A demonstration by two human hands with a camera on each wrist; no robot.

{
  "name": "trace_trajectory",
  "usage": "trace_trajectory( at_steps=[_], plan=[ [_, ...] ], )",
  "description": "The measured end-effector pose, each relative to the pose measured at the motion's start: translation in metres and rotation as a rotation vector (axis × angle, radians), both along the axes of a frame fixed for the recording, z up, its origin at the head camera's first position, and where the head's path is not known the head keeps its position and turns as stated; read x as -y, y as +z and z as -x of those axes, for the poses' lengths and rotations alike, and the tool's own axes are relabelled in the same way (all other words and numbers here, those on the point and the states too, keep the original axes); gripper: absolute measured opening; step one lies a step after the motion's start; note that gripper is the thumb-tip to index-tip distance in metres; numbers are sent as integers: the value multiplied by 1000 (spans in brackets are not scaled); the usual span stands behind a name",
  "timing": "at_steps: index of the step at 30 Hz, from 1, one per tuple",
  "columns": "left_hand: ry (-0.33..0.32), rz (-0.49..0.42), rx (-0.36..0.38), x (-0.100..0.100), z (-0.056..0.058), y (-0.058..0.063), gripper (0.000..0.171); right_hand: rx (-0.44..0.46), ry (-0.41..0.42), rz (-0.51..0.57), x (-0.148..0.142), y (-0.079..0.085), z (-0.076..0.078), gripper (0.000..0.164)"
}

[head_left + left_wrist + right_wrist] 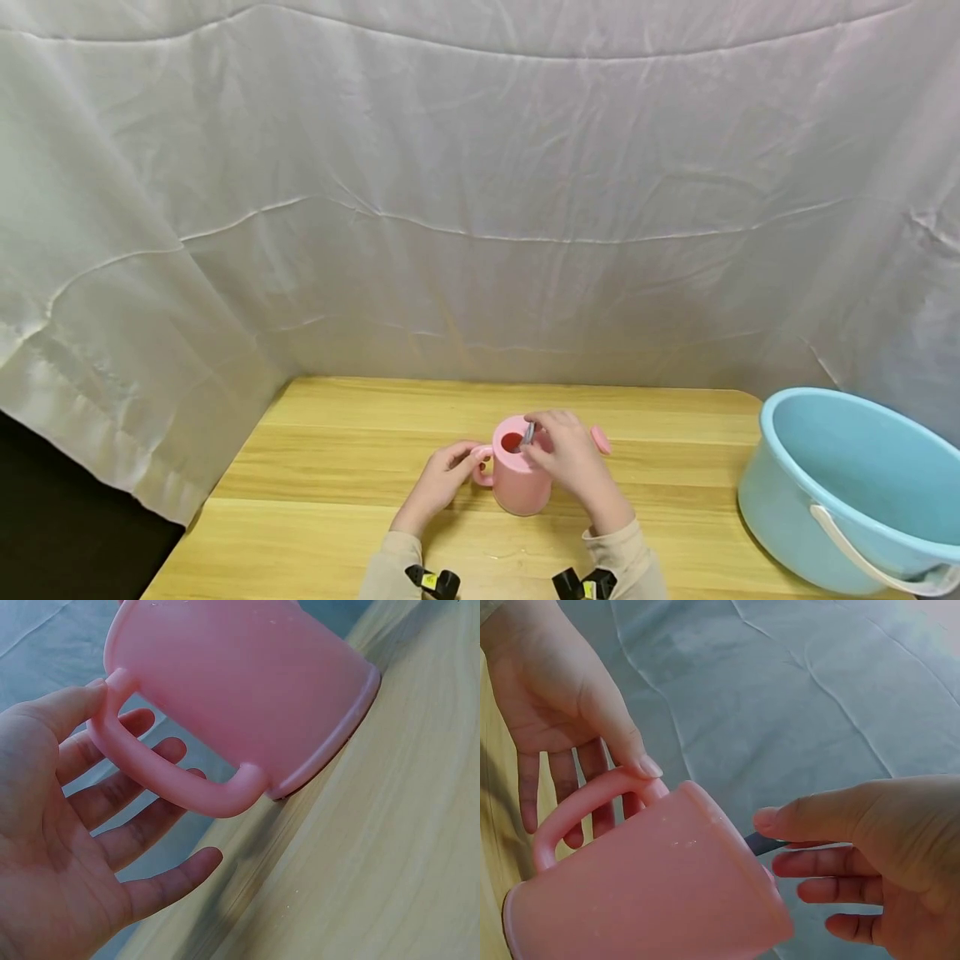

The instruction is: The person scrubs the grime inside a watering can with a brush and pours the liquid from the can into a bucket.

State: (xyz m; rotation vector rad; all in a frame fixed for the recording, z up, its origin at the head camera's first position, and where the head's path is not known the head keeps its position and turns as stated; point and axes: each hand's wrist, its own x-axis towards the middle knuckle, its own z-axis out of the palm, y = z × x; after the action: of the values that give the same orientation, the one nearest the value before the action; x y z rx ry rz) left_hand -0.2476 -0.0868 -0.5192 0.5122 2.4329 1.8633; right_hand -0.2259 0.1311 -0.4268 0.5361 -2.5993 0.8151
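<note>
Head view: pink watering can [522, 490] upright on worktop [337, 475], left hand [438, 483] lightly pinching the handle [172, 782], other fingers loose; right hand [573, 454] pinches a grey item [528, 434] at the top opening.
Step looks like working that item in the opening: best firm up the handle grip, keep base flat, move along the opening's axis, clear of the rim. Item's lower end hidden.
</note>
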Motion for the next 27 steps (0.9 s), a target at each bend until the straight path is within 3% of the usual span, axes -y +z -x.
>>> trace_trajectory(
  at_steps=[5, 8, 15, 19, 27],
  plan=[
    [-5, 0, 3, 0, 0, 0, 28, -18, 13, 32, 0, -2, 1, 38],
    [-9, 5, 3, 0, 0, -1, 29, -74, 25, 58, 1, -4, 2, 39],
    [-13, 20, 8, 1, 0, 0, 30, -361, 84, 95, 3, -6, 4, 44],
    [-12, 21, 4, 0, 0, 1, 30, -468, 112, 114, 4, -4, 5, 45],
    [-8, 16, -5, 1, 1, 0, 29, -471, 114, 108, 7, -1, 3, 44]
  ],
)
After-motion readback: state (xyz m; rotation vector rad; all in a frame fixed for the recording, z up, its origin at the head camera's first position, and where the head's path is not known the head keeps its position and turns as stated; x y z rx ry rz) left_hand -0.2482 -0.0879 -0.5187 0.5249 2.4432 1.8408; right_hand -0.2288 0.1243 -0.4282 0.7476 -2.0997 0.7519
